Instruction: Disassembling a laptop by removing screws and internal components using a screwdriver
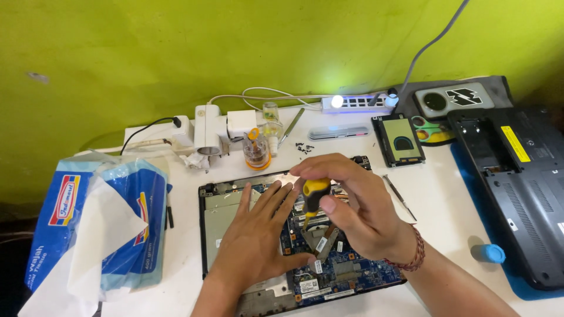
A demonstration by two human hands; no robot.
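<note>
An opened laptop base (220, 214) lies on the white table, its blue circuit board (346, 273) exposed. My right hand (352, 205) grips a screwdriver with a yellow and black handle (314, 196), held upright with the tip down on the board. My left hand (258, 238) lies flat, fingers spread, on the laptop's inner frame just left of the screwdriver, steadying it.
A blue and white tissue pack (100, 223) sits at the left. Behind are a white power strip (352, 104), adapters (208, 126), a small jar of parts (257, 149), loose screws (304, 148), tweezers (399, 196) and a drive (399, 140). A dark laptop cover (517, 188) lies on a blue mat at the right.
</note>
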